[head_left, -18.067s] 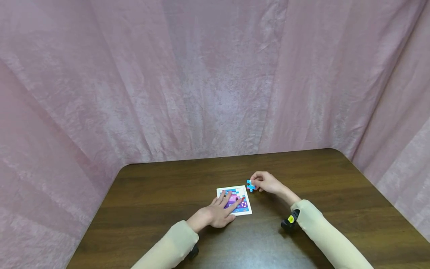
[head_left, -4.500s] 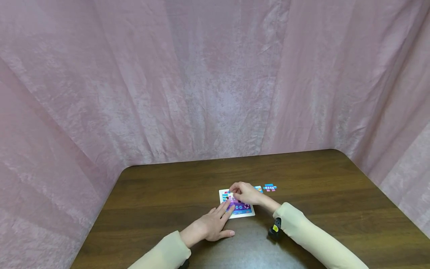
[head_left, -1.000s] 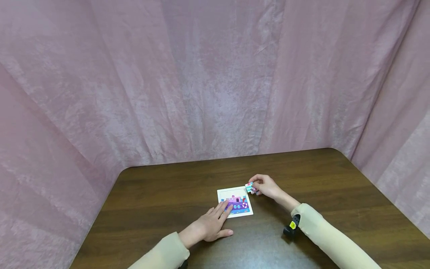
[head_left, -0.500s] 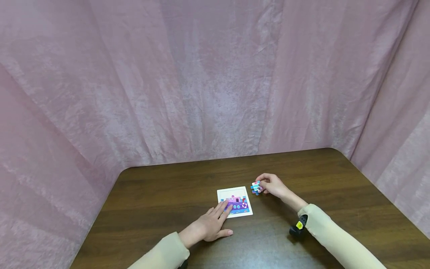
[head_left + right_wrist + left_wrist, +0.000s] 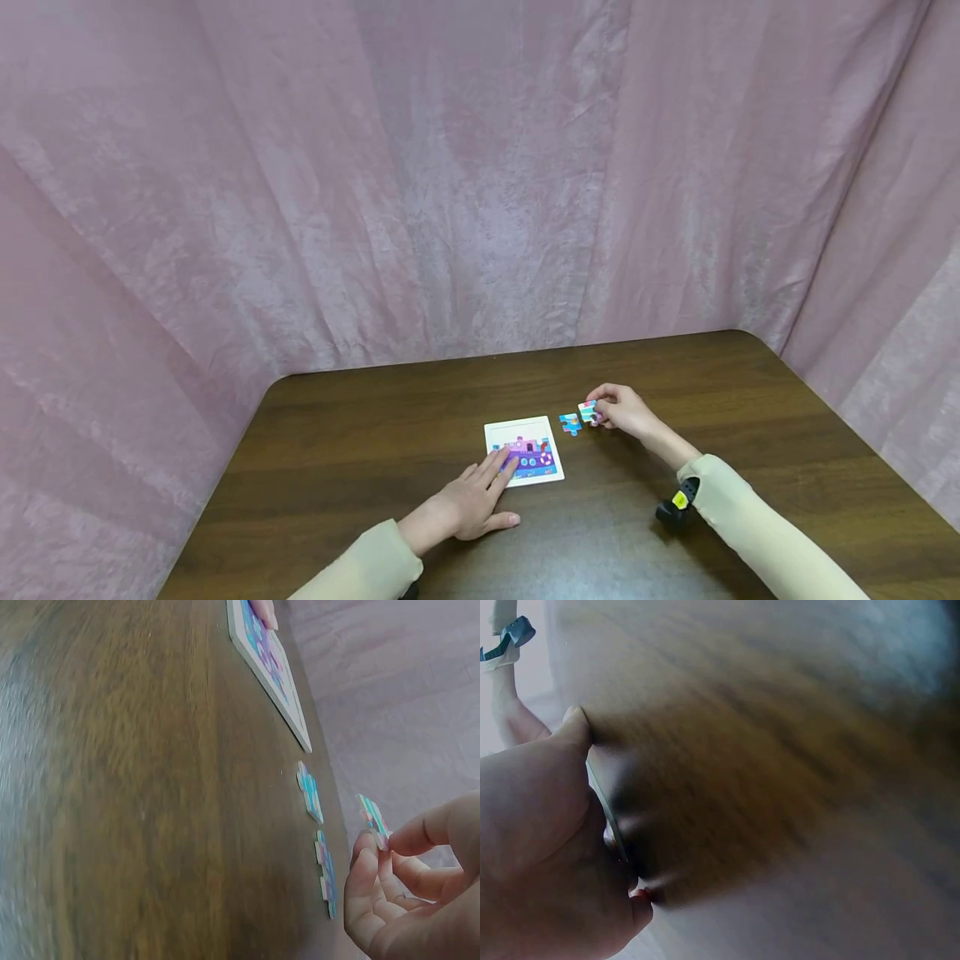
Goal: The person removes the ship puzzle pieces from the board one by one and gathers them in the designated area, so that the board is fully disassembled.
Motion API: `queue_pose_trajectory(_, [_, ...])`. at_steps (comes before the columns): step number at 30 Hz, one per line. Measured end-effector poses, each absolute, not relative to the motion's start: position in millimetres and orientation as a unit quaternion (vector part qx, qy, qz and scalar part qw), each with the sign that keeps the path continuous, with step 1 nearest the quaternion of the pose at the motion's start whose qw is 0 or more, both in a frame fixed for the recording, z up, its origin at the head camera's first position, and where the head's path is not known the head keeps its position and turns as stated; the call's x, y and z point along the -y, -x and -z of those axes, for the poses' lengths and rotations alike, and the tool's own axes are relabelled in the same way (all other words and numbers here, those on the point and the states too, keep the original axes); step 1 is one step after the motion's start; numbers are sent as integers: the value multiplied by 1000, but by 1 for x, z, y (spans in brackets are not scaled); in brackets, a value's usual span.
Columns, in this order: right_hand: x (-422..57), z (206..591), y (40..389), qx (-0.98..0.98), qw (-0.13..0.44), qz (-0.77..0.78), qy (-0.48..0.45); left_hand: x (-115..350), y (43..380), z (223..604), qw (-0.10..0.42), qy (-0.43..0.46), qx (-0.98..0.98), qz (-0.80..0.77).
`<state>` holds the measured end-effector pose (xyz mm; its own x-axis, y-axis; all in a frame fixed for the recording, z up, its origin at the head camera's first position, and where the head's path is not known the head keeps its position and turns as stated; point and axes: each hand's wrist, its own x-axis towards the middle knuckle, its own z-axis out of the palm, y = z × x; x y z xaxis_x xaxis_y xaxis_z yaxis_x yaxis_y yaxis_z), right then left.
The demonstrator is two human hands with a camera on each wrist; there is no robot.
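My right hand point(image 5: 624, 410) pinches a jigsaw piece point(image 5: 373, 817) between thumb and fingers, raised above the table to the right of the puzzle board. The piece is white, light blue and pink. My left hand point(image 5: 472, 504) lies with straight fingers on the lower left of the white-framed jigsaw board point(image 5: 517, 423), covering part of its pink and purple boat picture. The board's upper part is bare white. Between board and right hand, a blue jigsaw piece point(image 5: 570, 423) lies on the table. Another loose piece point(image 5: 325, 874) appears beside it in the right wrist view.
The brown wooden table point(image 5: 375, 417) has a rounded far edge. Behind it hangs a pink curtain point(image 5: 480, 208). A dark strap with a small device point(image 5: 677, 502) sits on the right wrist, over a pale sleeve.
Over the last second my right hand has carried the piece rightward from the board's upper corner, uncovering the blue piece. The board's upper pieces, present earlier, are out. The left hand stays put.
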<state>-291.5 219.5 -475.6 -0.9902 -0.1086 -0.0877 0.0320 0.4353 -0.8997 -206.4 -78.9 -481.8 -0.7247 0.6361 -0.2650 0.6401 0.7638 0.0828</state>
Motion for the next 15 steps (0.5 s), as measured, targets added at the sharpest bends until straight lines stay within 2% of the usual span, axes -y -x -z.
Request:
queue_pose_trajectory(10, [-232, 476, 292, -860, 52, 508, 2, 82, 208, 489, 120, -351, -929, -5])
queue_pose_trajectory(15, [-240, 476, 292, -867, 43, 496, -9, 80, 207, 487, 129, -348, -928, -6])
